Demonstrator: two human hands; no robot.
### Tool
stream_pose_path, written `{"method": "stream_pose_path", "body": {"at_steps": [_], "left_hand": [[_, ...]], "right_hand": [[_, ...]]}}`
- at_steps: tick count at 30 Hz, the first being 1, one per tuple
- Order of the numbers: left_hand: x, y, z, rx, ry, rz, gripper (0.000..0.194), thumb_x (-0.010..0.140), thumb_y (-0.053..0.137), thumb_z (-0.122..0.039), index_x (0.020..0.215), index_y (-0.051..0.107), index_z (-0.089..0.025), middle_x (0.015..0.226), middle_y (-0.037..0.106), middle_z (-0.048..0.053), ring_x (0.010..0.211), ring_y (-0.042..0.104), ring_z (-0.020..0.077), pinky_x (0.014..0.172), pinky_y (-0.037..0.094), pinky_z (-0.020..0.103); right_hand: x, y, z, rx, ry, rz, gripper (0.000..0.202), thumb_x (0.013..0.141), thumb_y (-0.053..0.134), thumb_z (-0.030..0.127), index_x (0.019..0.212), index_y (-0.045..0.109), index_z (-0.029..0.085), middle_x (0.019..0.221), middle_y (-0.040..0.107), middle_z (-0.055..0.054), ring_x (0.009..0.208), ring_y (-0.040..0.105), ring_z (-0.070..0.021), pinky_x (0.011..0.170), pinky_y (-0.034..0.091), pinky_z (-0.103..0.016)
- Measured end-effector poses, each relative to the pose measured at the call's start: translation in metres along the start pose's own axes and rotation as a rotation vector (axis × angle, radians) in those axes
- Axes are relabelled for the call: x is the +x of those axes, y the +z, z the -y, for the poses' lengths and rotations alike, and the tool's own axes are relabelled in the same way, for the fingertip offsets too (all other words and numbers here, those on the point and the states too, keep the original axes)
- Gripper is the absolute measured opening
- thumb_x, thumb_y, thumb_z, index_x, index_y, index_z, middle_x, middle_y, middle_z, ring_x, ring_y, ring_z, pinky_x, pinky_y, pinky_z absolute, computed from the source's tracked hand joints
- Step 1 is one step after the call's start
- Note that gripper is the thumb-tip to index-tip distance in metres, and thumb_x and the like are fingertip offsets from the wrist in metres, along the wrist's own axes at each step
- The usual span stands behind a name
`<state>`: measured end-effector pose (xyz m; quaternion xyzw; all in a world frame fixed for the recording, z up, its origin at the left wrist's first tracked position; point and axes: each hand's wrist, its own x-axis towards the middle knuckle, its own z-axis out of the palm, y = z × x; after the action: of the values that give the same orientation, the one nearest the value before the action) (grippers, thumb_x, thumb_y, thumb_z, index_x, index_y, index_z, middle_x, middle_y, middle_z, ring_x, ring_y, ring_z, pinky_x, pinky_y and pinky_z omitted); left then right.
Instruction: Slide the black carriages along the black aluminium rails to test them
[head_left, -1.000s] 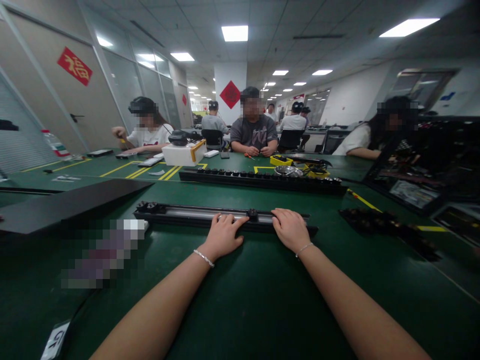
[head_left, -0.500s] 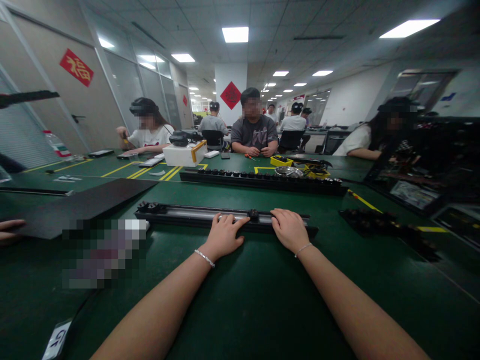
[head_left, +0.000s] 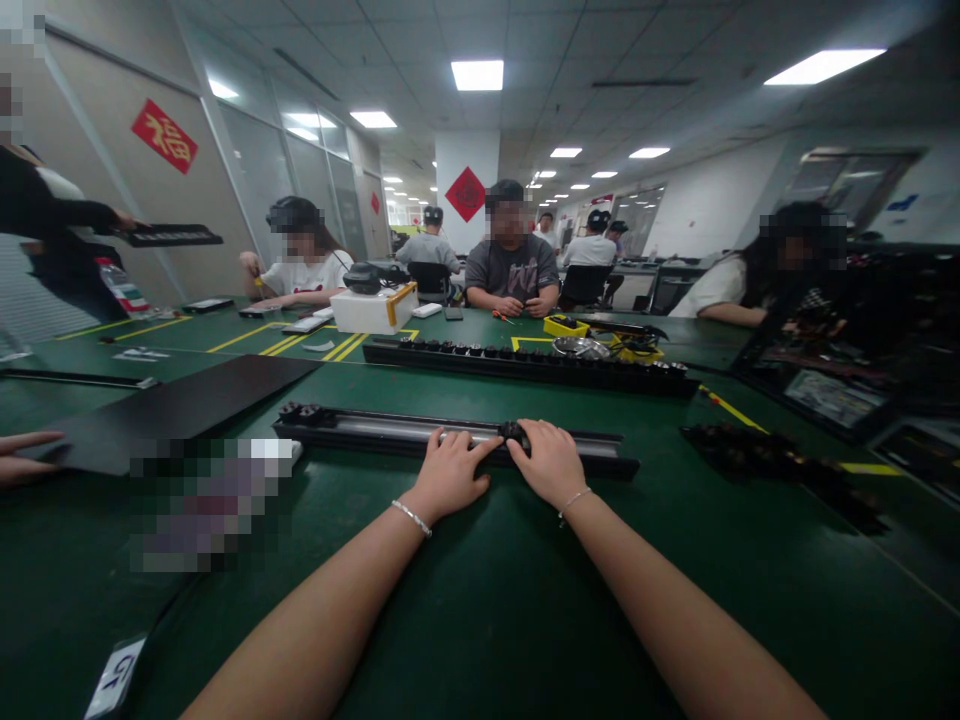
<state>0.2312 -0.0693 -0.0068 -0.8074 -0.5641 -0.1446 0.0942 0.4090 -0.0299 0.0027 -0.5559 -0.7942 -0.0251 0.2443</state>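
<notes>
A long black channel with a pale grey inner strip lies crosswise on the green table. A small black part sits in it, partly covered by my fingers. My left hand rests on the channel, fingers spread, its index fingertip against the left side of that part. From the right, my right hand closes thumb and index around the same part, while the other fingers lie over the channel. Several similar black parts are at the channel's left end.
Behind lies a longer black channel full of black parts. A dark flat panel lies at left, a co-worker's hand at its edge. Dark clustered parts lie at right. Beyond are a white foam box and a yellow tray.
My right hand has moved left along the channel onto the small black part. My left hand has stayed nearly in place. A standing person holding a dark tray-like object has come into view at upper left.
</notes>
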Motion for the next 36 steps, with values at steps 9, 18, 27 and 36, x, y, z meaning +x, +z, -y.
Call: {"method": "stream_pose_path", "body": {"at_steps": [9, 18, 27, 36], "left_hand": [[-0.001, -0.002, 0.001, 0.001, 0.017, 0.003, 0.057, 0.078, 0.055, -0.039, 0.133, 0.039, -0.034, 0.107, 0.055, 0.006, 0.106, 0.049, 0.0251, 0.105, 0.019, 0.049], [-0.004, 0.0, 0.004, -0.032, 0.033, -0.008, 0.064, 0.078, 0.055, -0.041, 0.136, 0.034, -0.027, 0.12, 0.054, 0.007, 0.114, 0.045, 0.0253, 0.106, 0.018, 0.046], [-0.004, 0.002, 0.005, -0.046, 0.029, -0.009, 0.062, 0.078, 0.055, -0.042, 0.135, 0.035, -0.026, 0.123, 0.053, 0.007, 0.116, 0.044, 0.0253, 0.107, 0.017, 0.045], [-0.004, 0.0, 0.006, -0.053, 0.04, -0.01, 0.06, 0.078, 0.054, -0.041, 0.133, 0.037, -0.026, 0.12, 0.054, 0.006, 0.114, 0.046, 0.0244, 0.107, 0.017, 0.045]], "right_hand": [[0.01, 0.002, 0.024, 0.036, 0.161, -0.015, 0.034, 0.085, 0.042, 0.044, 0.106, 0.062, 0.026, 0.107, 0.066, -0.006, 0.105, 0.053, -0.0227, 0.088, 0.035, -0.038], [0.008, 0.006, 0.02, 0.021, 0.174, -0.028, 0.034, 0.086, 0.041, 0.039, 0.108, 0.061, 0.022, 0.107, 0.065, -0.009, 0.111, 0.051, -0.0238, 0.096, 0.031, -0.04], [0.009, 0.007, 0.016, 0.032, 0.164, -0.024, 0.034, 0.085, 0.043, 0.037, 0.109, 0.061, 0.021, 0.108, 0.065, -0.011, 0.113, 0.05, -0.0236, 0.097, 0.03, -0.041], [0.008, 0.004, 0.015, 0.088, 0.2, -0.027, 0.029, 0.082, 0.046, 0.034, 0.103, 0.061, 0.022, 0.104, 0.066, -0.008, 0.107, 0.054, -0.0223, 0.096, 0.031, -0.038]]}}
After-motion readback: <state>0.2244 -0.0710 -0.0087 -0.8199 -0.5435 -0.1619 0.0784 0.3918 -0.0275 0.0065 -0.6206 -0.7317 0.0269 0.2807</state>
